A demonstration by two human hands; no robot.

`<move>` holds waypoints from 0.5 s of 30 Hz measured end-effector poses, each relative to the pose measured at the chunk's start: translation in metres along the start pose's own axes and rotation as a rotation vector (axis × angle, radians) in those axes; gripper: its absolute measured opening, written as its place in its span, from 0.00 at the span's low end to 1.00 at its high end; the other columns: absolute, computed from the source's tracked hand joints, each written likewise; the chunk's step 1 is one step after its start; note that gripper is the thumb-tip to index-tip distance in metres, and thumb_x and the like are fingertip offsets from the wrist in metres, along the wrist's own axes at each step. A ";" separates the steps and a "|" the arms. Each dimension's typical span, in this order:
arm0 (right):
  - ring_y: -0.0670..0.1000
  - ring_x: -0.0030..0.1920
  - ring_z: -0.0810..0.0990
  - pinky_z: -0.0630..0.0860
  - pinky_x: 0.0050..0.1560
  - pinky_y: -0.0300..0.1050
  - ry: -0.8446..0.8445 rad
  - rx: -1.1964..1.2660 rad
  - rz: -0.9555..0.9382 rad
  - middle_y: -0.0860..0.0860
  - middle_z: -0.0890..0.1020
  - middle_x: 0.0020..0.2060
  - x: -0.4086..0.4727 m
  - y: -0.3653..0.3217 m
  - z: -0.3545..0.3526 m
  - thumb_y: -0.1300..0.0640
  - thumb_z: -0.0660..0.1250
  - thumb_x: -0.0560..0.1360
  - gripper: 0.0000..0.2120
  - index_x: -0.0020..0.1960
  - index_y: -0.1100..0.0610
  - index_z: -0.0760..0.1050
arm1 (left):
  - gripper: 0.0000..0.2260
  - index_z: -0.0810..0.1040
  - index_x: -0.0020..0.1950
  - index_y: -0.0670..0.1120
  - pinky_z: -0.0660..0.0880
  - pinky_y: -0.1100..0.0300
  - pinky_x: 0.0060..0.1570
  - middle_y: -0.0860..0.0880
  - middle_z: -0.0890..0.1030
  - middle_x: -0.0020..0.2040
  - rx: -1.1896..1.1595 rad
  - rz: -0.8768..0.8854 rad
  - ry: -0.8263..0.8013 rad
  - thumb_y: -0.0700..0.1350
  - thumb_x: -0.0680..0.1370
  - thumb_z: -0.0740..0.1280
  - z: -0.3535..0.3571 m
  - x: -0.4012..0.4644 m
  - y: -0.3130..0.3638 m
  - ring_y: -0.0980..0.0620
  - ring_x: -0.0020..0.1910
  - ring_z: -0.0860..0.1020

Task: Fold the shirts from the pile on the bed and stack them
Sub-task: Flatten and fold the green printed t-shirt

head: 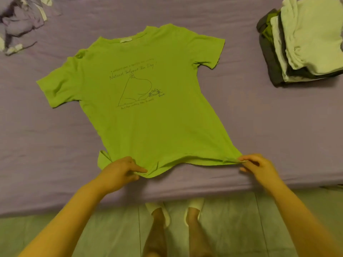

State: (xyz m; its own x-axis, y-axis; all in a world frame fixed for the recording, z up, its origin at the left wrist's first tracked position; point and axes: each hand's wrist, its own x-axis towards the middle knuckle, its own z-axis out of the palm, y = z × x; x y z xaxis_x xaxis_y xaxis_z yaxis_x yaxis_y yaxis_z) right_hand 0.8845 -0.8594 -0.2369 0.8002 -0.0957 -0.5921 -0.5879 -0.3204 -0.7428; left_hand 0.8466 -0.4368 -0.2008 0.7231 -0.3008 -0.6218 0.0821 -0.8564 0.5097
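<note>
Green T-shirt lies spread face-up on the purple bed, line drawing showing, hem at the near edge. Left hand and right hand each pinch a hem corner, seemingly flattening it. Next likely comes folding the sides in, then moving it to the folded stack far right.

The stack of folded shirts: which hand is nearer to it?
Right. The right hand pinches the green shirt's hem below the stack of folded shirts; the left hand grips the hem farther left.

Matt green cotton-like shirt, soft purple bedsheet, smooth tiled floor
</note>
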 end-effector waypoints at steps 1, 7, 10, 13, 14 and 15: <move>0.41 0.35 0.80 0.77 0.35 0.30 -0.024 -0.102 0.002 0.62 0.75 0.45 0.001 0.005 0.000 0.74 0.59 0.76 0.09 0.52 0.71 0.77 | 0.18 0.75 0.66 0.54 0.67 0.62 0.51 0.51 0.74 0.48 0.074 -0.015 -0.055 0.42 0.76 0.68 0.014 0.002 0.001 0.50 0.53 0.74; 0.63 0.53 0.76 0.66 0.56 0.40 0.095 -0.506 -0.089 0.67 0.75 0.53 0.008 0.018 0.022 0.75 0.62 0.72 0.13 0.52 0.68 0.80 | 0.17 0.76 0.66 0.51 0.68 0.57 0.58 0.46 0.76 0.59 0.141 -0.108 0.115 0.44 0.77 0.63 0.076 0.020 0.015 0.45 0.60 0.74; 0.65 0.61 0.72 0.64 0.62 0.43 0.051 -0.610 -0.191 0.68 0.71 0.61 0.010 0.015 0.037 0.68 0.68 0.72 0.16 0.59 0.65 0.77 | 0.15 0.78 0.63 0.49 0.69 0.54 0.58 0.44 0.77 0.59 0.034 -0.064 0.298 0.44 0.76 0.65 0.088 0.044 0.045 0.43 0.59 0.73; 0.63 0.66 0.68 0.63 0.66 0.48 -0.078 -0.709 -0.183 0.65 0.68 0.67 0.015 0.014 0.047 0.59 0.68 0.75 0.22 0.68 0.57 0.70 | 0.19 0.73 0.68 0.51 0.65 0.55 0.63 0.44 0.70 0.67 0.034 -0.063 0.303 0.47 0.77 0.64 0.099 0.074 0.074 0.44 0.66 0.67; 0.62 0.64 0.70 0.64 0.64 0.46 -0.116 -0.695 -0.183 0.64 0.70 0.65 0.017 0.014 0.048 0.61 0.67 0.76 0.21 0.68 0.58 0.70 | 0.20 0.71 0.70 0.52 0.64 0.56 0.64 0.45 0.68 0.69 0.041 -0.082 0.278 0.48 0.77 0.64 0.103 0.082 0.080 0.44 0.67 0.65; 0.61 0.62 0.73 0.65 0.61 0.46 -0.126 -0.689 -0.188 0.64 0.73 0.63 0.019 0.014 0.048 0.62 0.65 0.76 0.19 0.67 0.59 0.71 | 0.21 0.69 0.71 0.53 0.64 0.56 0.65 0.45 0.67 0.70 0.051 -0.105 0.264 0.48 0.77 0.64 0.106 0.088 0.084 0.44 0.68 0.64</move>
State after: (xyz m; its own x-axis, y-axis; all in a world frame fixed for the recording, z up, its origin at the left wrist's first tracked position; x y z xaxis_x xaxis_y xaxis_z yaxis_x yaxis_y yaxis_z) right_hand 0.8856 -0.8202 -0.2738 0.8361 0.1157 -0.5362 -0.2002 -0.8457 -0.4947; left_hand 0.8446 -0.5796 -0.2759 0.8664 -0.0950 -0.4902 0.1366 -0.8991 0.4158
